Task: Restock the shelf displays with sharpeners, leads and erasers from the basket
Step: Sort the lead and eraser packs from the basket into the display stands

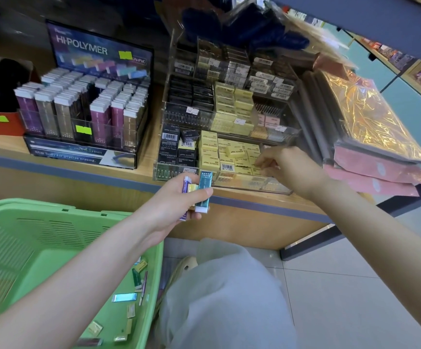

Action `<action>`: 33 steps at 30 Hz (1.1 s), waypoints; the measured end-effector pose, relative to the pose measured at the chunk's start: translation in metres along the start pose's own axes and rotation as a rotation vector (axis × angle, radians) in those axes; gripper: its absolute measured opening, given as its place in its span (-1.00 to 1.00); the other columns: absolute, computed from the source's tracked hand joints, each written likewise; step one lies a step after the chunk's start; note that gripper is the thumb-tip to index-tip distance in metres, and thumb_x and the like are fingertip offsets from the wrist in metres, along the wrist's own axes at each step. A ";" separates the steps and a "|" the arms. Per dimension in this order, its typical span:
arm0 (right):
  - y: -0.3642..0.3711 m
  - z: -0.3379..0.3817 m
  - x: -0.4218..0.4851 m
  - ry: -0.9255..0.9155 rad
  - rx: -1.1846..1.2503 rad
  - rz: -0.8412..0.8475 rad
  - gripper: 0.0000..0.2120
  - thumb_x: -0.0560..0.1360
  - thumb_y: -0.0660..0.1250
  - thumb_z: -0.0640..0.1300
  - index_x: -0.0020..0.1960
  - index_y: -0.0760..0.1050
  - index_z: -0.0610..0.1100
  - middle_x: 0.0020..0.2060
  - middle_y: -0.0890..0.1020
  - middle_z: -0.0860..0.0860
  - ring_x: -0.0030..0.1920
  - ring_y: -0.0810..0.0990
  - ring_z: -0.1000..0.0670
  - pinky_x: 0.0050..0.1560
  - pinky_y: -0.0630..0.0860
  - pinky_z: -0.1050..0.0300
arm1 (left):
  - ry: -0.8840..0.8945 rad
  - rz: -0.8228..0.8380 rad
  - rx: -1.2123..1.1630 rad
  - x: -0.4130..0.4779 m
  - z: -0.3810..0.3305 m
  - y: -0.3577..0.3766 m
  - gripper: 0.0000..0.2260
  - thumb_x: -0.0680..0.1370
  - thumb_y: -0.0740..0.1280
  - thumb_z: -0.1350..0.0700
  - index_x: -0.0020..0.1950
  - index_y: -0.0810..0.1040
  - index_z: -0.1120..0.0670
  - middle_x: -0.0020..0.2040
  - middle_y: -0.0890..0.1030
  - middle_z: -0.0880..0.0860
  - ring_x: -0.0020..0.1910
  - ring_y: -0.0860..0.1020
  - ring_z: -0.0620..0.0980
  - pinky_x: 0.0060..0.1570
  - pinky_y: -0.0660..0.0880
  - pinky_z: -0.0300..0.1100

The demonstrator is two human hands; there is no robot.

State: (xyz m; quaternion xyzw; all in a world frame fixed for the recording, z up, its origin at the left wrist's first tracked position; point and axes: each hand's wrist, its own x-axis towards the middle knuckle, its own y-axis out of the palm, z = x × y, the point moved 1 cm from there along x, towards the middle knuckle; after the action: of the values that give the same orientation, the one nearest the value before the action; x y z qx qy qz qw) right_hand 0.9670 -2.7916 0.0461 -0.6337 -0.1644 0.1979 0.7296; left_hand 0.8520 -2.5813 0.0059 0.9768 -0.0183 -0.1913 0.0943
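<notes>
My left hand [176, 200] grips a small bunch of erasers [203, 191] in front of the shelf edge: a teal one, a yellow one and a purple one. My right hand [287, 167] reaches into the lowest tier of the clear acrylic display [179, 172], fingertips down among the yellow erasers [232, 152]. Whether it pinches one is hidden by the fingers. The green basket [15, 238] sits at lower left with several loose erasers [125, 297] on its bottom.
A Hi-Polymer eraser display [83, 114] stands left of the acrylic display on the wooden shelf [139, 180]. Black boxes [176, 144] fill the acrylic display's left side. Gold and pink packets [370, 137] lean at right. My knee [219, 295] is below, over tiled floor.
</notes>
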 end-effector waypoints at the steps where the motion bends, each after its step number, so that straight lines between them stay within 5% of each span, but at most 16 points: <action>1: 0.001 0.001 -0.001 -0.019 -0.012 -0.005 -0.86 0.48 0.36 -0.30 0.00 0.62 -0.15 -0.08 0.65 0.00 -0.05 0.58 0.01 0.02 0.50 0.07 | -0.002 -0.001 -0.002 0.000 0.000 0.000 -0.81 0.55 0.35 0.16 0.15 0.50 0.10 -0.17 0.54 0.03 -0.33 0.48 -0.11 -0.32 0.47 -0.30; 10: 0.006 0.018 0.004 -0.083 0.079 -0.165 -0.71 0.58 0.21 -0.26 0.29 0.48 -0.17 0.24 0.51 -0.08 0.17 0.53 -0.11 0.15 0.47 0.04 | -0.018 -0.008 -0.008 0.000 0.002 0.001 -0.82 0.54 0.35 0.16 0.13 0.51 0.10 -0.19 0.54 0.03 -0.28 0.48 -0.06 -0.25 0.45 -0.23; 14: 0.011 0.020 0.027 -0.068 0.101 -0.110 -0.70 0.55 0.32 -0.19 0.27 0.51 -0.16 0.19 0.56 -0.09 0.11 0.54 -0.05 0.14 0.44 0.16 | -0.008 -0.011 -0.010 0.000 0.000 -0.003 -0.81 0.54 0.35 0.17 0.14 0.51 0.10 -0.18 0.54 0.02 -0.29 0.50 -0.09 -0.32 0.47 -0.29; 21: 0.015 0.034 0.052 -0.065 0.130 -0.262 -0.78 0.47 0.42 -0.21 0.10 0.59 -0.23 0.04 0.57 -0.13 -0.08 0.57 -0.06 0.07 0.54 -0.03 | 0.009 -0.032 0.008 0.000 -0.003 -0.017 -0.84 0.54 0.35 0.14 0.11 0.51 0.07 -0.15 0.55 0.03 -0.26 0.49 -0.07 -0.27 0.46 -0.26; 25: 0.017 0.043 0.057 0.005 0.086 -0.298 -0.80 0.47 0.43 -0.17 0.05 0.62 -0.23 0.02 0.59 -0.14 -0.03 0.56 -0.13 0.06 0.52 -0.10 | 0.036 -0.036 0.024 -0.002 -0.001 -0.025 -0.85 0.56 0.33 0.10 0.11 0.52 0.05 -0.22 0.52 -0.02 -0.33 0.43 -0.08 -0.30 0.40 -0.26; 30: 0.020 0.054 0.054 0.009 -0.126 -0.250 -0.77 0.55 0.32 -0.15 0.14 0.57 -0.24 0.07 0.57 -0.16 -0.01 0.59 -0.19 -0.05 0.53 -0.03 | 0.060 -0.065 0.020 -0.010 0.002 -0.033 -0.83 0.56 0.32 0.09 0.14 0.51 0.05 -0.28 0.51 -0.05 -0.38 0.37 -0.08 -0.36 0.33 -0.29; 33: 0.024 0.050 0.048 -0.006 -0.008 -0.245 -0.73 0.56 0.30 -0.18 0.23 0.46 -0.21 0.10 0.57 -0.15 0.02 0.58 -0.17 -0.06 0.51 0.02 | 0.068 -0.081 0.013 -0.017 0.003 -0.037 -0.85 0.56 0.31 0.11 0.13 0.51 0.07 -0.30 0.51 -0.04 -0.40 0.37 -0.10 -0.39 0.32 -0.29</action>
State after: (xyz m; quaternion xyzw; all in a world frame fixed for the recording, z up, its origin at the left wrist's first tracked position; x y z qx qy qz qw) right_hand 0.9821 -2.7223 0.0286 -0.6113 -0.2435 0.1086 0.7451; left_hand 0.8354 -2.5442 0.0025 0.9833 0.0233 -0.1615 0.0807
